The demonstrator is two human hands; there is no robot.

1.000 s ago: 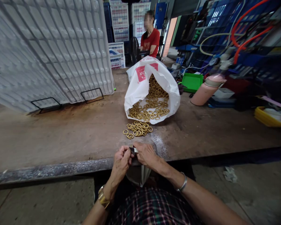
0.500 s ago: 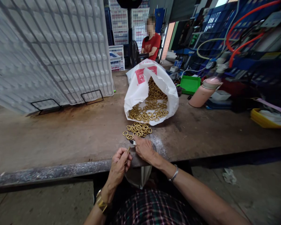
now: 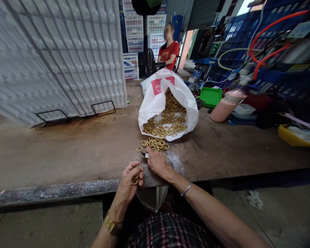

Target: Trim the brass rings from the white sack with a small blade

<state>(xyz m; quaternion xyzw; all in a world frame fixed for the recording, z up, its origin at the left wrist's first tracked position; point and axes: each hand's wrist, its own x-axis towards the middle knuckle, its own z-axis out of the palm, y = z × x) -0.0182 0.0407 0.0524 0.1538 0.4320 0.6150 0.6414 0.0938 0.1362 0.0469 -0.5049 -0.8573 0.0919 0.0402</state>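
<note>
My left hand [image 3: 127, 181] is curled above the table's front edge, its fingers closed on several brass rings [image 3: 135, 179]. In my right hand [image 3: 158, 164] is a small tool with a black tip and a white part [image 3: 144, 155]; most of it is covered by the fingers, so I cannot tell its kind. The black tip lies over a ring at the near side of a small pile of brass rings [image 3: 155, 143]. Behind the pile, a white plastic bag [image 3: 151, 106] lies on its side, its mouth facing me and many more rings inside.
White ribbed trays [image 3: 88, 58] stand upright at the left by black wire stands [image 3: 53, 117]. To the right are a green tray [image 3: 211, 97], a pink bottle [image 3: 223, 108] and a yellow tray [image 3: 294, 136]. A person in a red shirt [image 3: 169, 55] sits beyond the table [image 3: 93, 148].
My left hand has turned, and the rings in it now show more clearly. The black tip in my right hand has moved slightly left, onto a ring. The whole view has shifted a little.
</note>
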